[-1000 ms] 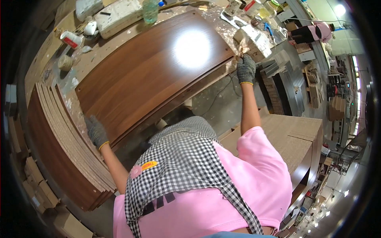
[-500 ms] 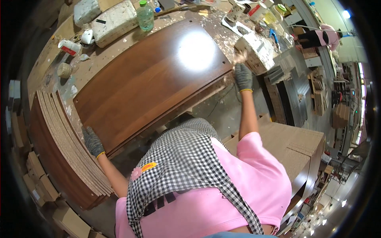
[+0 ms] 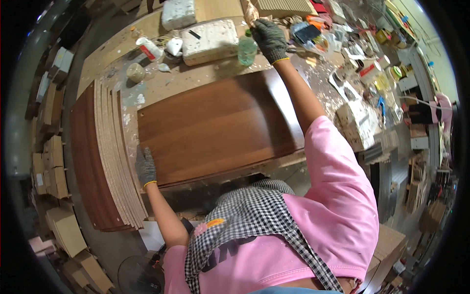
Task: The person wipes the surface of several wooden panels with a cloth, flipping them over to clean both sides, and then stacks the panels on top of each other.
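A brown wood-look panel (image 3: 215,127) lies flat on the worktable, with at least one more panel edge under it. My left hand (image 3: 146,165), in a grey glove with a yellow cuff, rests at the panel's left end, fingers stretched out. Beyond the panel's far edge, my right hand (image 3: 270,41), gloved alike, is raised on an outstretched arm. Its fingers are closed on a crumpled tan rag (image 3: 251,13), which sticks out past them. A green plastic bottle (image 3: 247,51) stands just left of that hand. Left of my left hand, several similar panels (image 3: 100,157) stand on edge in a row.
White paint-spotted blocks (image 3: 210,41) sit at the back; another block (image 3: 356,125) is at the right. A white-and-red cup (image 3: 149,49) and a jar (image 3: 135,72) stand far left. Blue pliers (image 3: 381,107) lie among clutter. A person (image 3: 443,109) is farther right. Cartons (image 3: 66,230) line the left.
My right hand has swung from the panel's right end to beyond its far edge, carrying the rag. My left hand stays at the left end. The whole view has shifted.
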`<state>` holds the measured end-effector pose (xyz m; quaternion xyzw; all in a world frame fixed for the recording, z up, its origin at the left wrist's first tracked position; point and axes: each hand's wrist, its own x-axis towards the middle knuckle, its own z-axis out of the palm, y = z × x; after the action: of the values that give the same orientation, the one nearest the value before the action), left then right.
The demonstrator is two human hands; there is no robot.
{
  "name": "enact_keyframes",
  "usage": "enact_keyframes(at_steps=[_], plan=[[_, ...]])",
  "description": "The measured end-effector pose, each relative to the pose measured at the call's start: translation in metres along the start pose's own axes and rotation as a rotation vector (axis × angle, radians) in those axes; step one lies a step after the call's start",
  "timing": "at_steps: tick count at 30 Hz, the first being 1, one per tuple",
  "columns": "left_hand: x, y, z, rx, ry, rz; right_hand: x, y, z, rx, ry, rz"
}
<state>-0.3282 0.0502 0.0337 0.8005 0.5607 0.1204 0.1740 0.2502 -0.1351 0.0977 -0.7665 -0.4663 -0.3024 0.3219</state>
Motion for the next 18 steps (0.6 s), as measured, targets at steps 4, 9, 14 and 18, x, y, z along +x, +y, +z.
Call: enact_keyframes(at_steps=[4,9,14,18], plan=[[-0.006,-0.021,0.000,0.049,0.043,-0.019,-0.005,-0.007,0.061,-0.040,-0.263,-0.001],[0.007,-0.011,0.007,0.052,0.017,-0.027,0.002,0.005,0.065,0.008,-0.371,0.280],[-0.005,-0.022,-0.001,0.059,0.077,-0.028,-0.012,-0.023,-0.002,0.317,0.034,0.304],[-0.001,-0.022,0.002,0.045,0.091,0.020,-0.065,0.023,-0.040,1.497,0.347,0.848]])
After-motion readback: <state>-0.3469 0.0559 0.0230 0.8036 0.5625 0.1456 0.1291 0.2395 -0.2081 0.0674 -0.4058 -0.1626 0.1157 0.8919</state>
